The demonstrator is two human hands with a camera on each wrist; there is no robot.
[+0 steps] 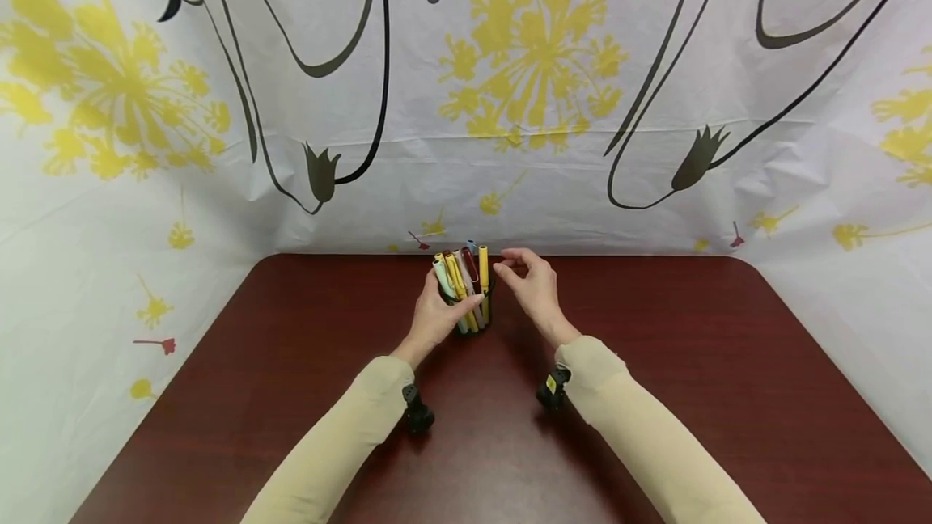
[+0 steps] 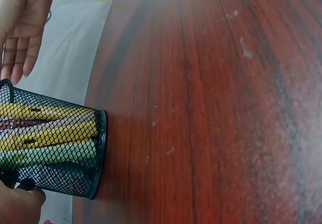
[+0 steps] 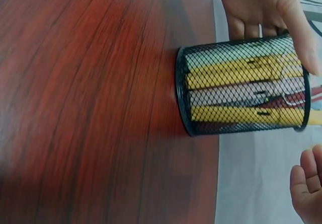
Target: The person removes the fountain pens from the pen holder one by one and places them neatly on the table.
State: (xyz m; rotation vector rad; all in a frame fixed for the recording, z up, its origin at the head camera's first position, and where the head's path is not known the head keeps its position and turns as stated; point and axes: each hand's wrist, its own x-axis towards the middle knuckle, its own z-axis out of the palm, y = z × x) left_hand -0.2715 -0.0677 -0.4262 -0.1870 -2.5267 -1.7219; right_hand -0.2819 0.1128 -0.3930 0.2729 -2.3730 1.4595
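A black mesh pen cup (image 3: 244, 88) stands upright near the far table edge, packed with several pens. Yellow pens (image 1: 484, 265), a mint green one (image 1: 442, 275) and a dark red one (image 1: 470, 264) show above its rim. My left hand (image 1: 434, 315) grips the cup from the left, thumb across the front near the rim; most of its fingers are behind the mesh. To the right of the cup, my right hand (image 1: 535, 285) is raised with fingers loosely bent and nothing between them. A small gap separates it from the pens.
The dark red wooden table (image 1: 480, 459) has rounded far corners. Behind it and at both sides hangs a white cloth (image 1: 408, 144) printed with yellow and dark flowers.
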